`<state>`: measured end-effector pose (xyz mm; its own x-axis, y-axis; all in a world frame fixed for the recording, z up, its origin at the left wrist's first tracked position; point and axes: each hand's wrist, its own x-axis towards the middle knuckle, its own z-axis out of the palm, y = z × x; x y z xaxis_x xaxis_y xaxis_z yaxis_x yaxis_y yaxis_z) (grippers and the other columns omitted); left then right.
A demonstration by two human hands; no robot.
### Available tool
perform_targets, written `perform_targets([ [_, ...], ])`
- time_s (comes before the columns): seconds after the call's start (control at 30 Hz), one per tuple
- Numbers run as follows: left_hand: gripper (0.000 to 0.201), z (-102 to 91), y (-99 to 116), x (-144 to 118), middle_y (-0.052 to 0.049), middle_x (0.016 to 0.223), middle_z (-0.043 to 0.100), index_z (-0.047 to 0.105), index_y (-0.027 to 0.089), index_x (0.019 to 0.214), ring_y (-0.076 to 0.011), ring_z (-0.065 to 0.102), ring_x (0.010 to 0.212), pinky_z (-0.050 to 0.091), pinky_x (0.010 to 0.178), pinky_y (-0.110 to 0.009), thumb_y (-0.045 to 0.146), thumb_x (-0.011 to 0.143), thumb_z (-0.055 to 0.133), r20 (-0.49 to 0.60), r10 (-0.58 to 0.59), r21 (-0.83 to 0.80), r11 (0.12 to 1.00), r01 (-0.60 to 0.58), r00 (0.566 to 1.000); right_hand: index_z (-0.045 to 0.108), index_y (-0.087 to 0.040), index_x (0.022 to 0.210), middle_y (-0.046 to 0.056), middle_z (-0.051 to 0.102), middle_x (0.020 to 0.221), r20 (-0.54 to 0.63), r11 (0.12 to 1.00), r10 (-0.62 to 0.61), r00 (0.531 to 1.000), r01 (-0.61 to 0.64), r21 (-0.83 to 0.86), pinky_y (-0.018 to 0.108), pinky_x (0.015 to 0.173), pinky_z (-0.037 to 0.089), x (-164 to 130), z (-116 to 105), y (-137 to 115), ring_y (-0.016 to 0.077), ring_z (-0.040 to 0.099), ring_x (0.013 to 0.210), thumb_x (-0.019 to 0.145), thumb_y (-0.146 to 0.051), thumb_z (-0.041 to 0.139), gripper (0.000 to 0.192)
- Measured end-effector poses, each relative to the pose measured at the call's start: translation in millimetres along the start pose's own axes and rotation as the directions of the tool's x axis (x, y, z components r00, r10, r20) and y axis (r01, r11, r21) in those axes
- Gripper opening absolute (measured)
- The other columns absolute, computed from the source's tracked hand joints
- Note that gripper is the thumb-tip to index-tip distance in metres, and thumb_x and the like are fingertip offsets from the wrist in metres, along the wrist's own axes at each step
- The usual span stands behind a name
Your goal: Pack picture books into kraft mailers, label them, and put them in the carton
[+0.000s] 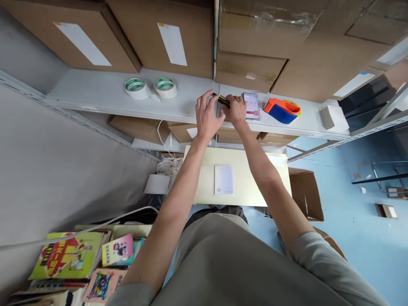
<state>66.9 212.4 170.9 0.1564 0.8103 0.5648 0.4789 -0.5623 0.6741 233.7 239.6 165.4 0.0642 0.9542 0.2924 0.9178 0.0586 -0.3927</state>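
Over the shelf's front edge, my right hand point(237, 109) is closed around a slim black-and-yellow utility knife point(222, 100), its far end pointing toward my left hand. My left hand point(206, 114) has its fingers apart, with the fingertips close to that end; whether they touch it is hard to see. Just right of my right hand lies a phone point(251, 106) with a lit screen. Beyond the phone is an orange-and-blue tape dispenser point(282, 111). Two rolls of white tape with green cores, a left roll point(135, 86) and a right roll point(165, 87), are to the left.
Cardboard boxes point(178, 46) line the back of the grey shelf point(105, 95). A small white box point(333, 118) sits at its right end. Below, a pale yellow table point(248, 182) bears a white booklet point(224, 179). Books point(68, 255) are stacked lower left; an open carton point(305, 193) stands right.
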Motion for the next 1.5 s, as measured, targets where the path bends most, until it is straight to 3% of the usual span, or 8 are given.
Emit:
perform_targets([
  [0.13,0.049,-6.0,-10,-26,-0.012,0.172,0.06,0.068,0.027,0.148,-0.0385,0.048,0.171,0.034,0.147,-0.061,0.032,0.101,0.08,0.026,-0.026,0.006,1.0,0.025,0.999,0.071,-0.021,0.144,0.018,0.078,0.137,0.027,0.997,0.068,0.997,-0.069,0.032,0.07,0.131,0.045,-7,-3,-2,0.0405,0.061,0.147,0.12,-0.042,0.059,0.034],
  [0.23,0.052,-3.6,-40,-88,-0.014,0.17,0.063,0.068,0.026,0.15,-0.0372,0.05,0.17,0.035,0.147,-0.059,0.025,0.099,0.077,0.106,-0.097,0.036,0.995,0.093,0.99,0.073,-0.018,0.143,0.018,0.076,0.145,-0.001,0.989,0.148,0.989,-0.148,0.018,0.062,0.131,0.048,-49,-16,-10,0.037,0.062,0.144,0.121,-0.029,0.057,0.03],
  [0.4,0.058,8.5,-104,-261,-0.021,0.166,0.068,0.069,0.017,0.15,-0.0382,0.055,0.167,0.039,0.146,-0.059,0.018,0.092,0.072,0.395,-0.369,0.188,0.929,0.319,0.841,0.064,-0.022,0.156,0.016,0.066,0.156,-0.152,0.981,0.045,0.987,-0.016,0.191,0.051,0.131,0.055,-187,5,-5,0.0304,0.064,0.153,0.125,-0.038,0.044,0.04],
  [0.5,0.065,17.0,-121,-347,-0.023,0.179,0.058,0.067,0.013,0.157,-0.041,0.045,0.176,0.037,0.147,-0.065,0.018,0.092,0.069,0.566,-0.455,0.281,0.89,0.358,0.688,0.057,-0.028,0.166,0.015,0.062,0.148,-0.021,0.936,0.166,0.986,-0.151,0.317,0.056,0.117,0.065,-286,50,8,0.0319,0.069,0.142,0.122,-0.044,0.048,0.048],
  [0.6,0.069,30.6,-129,-391,-0.02,0.19,0.044,0.059,0.016,0.169,-0.0393,0.031,0.183,0.03,0.149,-0.068,0.023,0.1,0.062,0.618,-0.438,0.287,0.899,0.331,0.653,0.059,-0.027,0.166,0.014,0.06,0.143,0.13,0.845,0.346,0.929,-0.369,0.387,0.048,0.104,0.069,-369,94,21,0.0284,0.072,0.125,0.111,-0.036,0.063,0.056],
  [0.9,0.075,52.0,-133,-411,-0.014,0.198,0.028,0.051,0.025,0.18,-0.0442,0.005,0.187,0.012,0.15,-0.077,0.052,0.111,0.063,0.652,-0.375,0.295,0.926,0.235,0.659,0.062,-0.021,0.149,0.013,0.076,0.133,0.346,0.665,0.569,0.746,-0.665,0.34,0.037,0.096,0.066,-453,132,17,0.0223,0.076,0.106,0.1,-0.029,0.066,0.05],
  [1.23,0.089,37.6,-161,-359,-0.014,0.199,0.023,0.028,0.018,0.191,-0.0387,0.008,0.188,0.004,0.153,-0.068,0.067,0.117,0.036,0.772,-0.242,0.21,0.97,0.123,0.587,0.033,-0.02,0.186,0.021,0.065,0.169,0.516,0.812,0.377,0.769,-0.543,0.215,0.05,0.117,0.064,-397,177,12,0.0336,0.071,0.147,0.111,-0.032,0.051,0.078],
  [1.5,0.091,42.0,-169,-364,-0.015,0.199,0.021,0.024,0.011,0.191,-0.0373,0.009,0.188,0.004,0.154,-0.067,0.065,0.118,0.026,0.749,-0.232,0.183,0.973,0.142,0.62,0.014,-0.025,0.195,0.022,0.072,0.144,0.614,0.84,0.378,0.693,-0.535,0.087,0.05,0.111,0.062,-359,199,-5,0.0356,0.079,0.125,0.124,-0.042,0.042,0.077],
])
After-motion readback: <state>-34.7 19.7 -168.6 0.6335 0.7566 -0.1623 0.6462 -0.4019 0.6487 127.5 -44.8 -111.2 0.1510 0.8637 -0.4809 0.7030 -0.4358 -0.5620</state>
